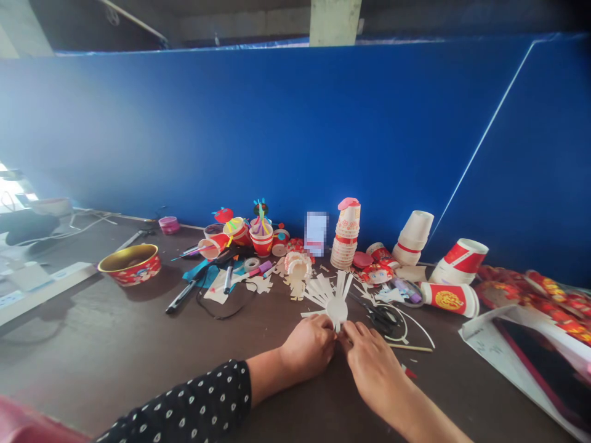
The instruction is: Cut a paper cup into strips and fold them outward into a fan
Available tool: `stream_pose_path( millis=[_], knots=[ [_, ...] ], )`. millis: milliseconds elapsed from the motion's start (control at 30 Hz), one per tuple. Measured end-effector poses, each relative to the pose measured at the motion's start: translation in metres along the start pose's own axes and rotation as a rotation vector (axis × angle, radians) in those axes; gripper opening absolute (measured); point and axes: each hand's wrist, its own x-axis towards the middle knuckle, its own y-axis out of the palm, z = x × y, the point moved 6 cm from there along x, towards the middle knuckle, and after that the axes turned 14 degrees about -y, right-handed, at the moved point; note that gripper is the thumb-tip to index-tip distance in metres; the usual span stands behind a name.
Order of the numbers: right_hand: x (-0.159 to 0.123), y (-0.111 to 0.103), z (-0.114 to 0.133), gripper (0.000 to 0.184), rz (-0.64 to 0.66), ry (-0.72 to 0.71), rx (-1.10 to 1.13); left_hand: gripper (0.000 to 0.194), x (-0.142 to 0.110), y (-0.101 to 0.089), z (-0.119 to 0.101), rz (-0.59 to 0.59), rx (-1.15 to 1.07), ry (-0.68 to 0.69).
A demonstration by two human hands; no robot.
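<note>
A white paper cup cut into strips (337,309) lies splayed on the dark table, its strips fanning out around a round base. Curled in at its near left edge, my left hand (310,346) has its fingers closed on the cut cup. My right hand (369,355) pinches at the near strips, its fingertips close to those of the left. Both hands hide the strips nearest me. Just right of the cut cup lie black-handled scissors (385,318). Behind it sits another cut paper piece with a ring-shaped opening (299,269).
Stacked paper cups (345,237) stand behind, with more cups (450,299) to the right. A gold-lined red bowl (132,266) is at left. A glue gun (203,277), a marker (228,280) and decorated cups (261,237) lie left of centre. A tablet (545,369) rests at right; a blue partition (277,135) rises behind.
</note>
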Motion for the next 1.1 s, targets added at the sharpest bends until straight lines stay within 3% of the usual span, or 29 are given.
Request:
stream_pose_path(
  millis=[300,700,900,1100],
  knots=[
    [-0.003,-0.001,-0.002,0.039,0.048,0.033,-0.001,0.018,0.007,0.001,0.004,0.050,-0.029,-0.048],
    [-0.005,-0.007,0.002,0.037,-0.018,-0.003,-0.005,0.022,0.006,0.000,0.001,-0.009,-0.066,0.035],
    [-0.004,-0.004,0.003,0.033,-0.031,-0.008,-0.055,0.006,0.002,-0.007,0.003,-0.056,-0.156,-0.007],
    [-0.004,-0.004,0.002,0.030,-0.050,-0.026,-0.055,0.008,0.000,-0.010,0.004,-0.076,-0.198,-0.027]
  ],
)
